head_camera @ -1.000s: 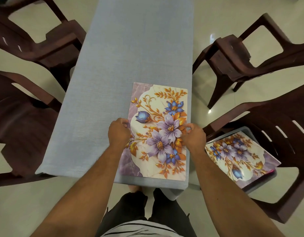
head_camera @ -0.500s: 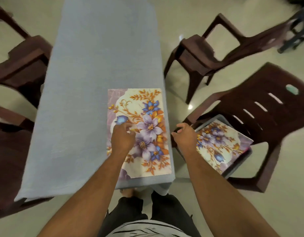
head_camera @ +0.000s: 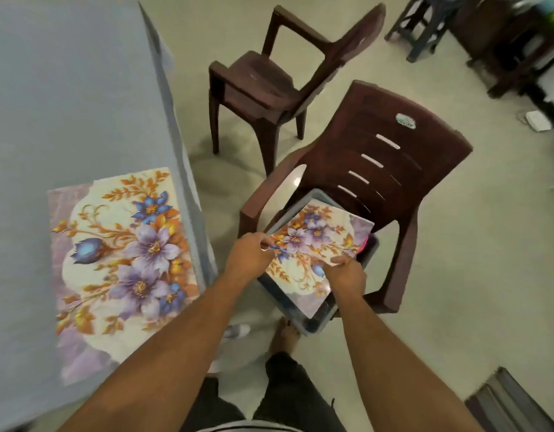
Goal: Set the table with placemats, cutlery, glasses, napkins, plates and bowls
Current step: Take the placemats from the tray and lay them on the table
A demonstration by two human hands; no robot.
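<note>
One floral placemat (head_camera: 120,260) lies flat on the grey table (head_camera: 67,104), near its right edge and front corner. A second floral placemat (head_camera: 316,241) sits on top of a grey bin (head_camera: 319,322) that rests on the seat of a brown plastic chair (head_camera: 394,151) to the right of the table. My left hand (head_camera: 247,257) pinches the left edge of this second placemat. My right hand (head_camera: 347,275) grips its near right edge, fingers curled over it. What else the bin holds is hidden under the mat, apart from something pink at its right side.
A second brown chair (head_camera: 269,82) stands farther back beside the table's right edge. Dark furniture legs (head_camera: 425,26) and a white object (head_camera: 537,120) on the floor are at the far right. My bare feet stand on the tiled floor below the bin.
Both hands left the placemat on the table and moved right to the bin on the chair, where they now hold the second placemat. The view swung right.
</note>
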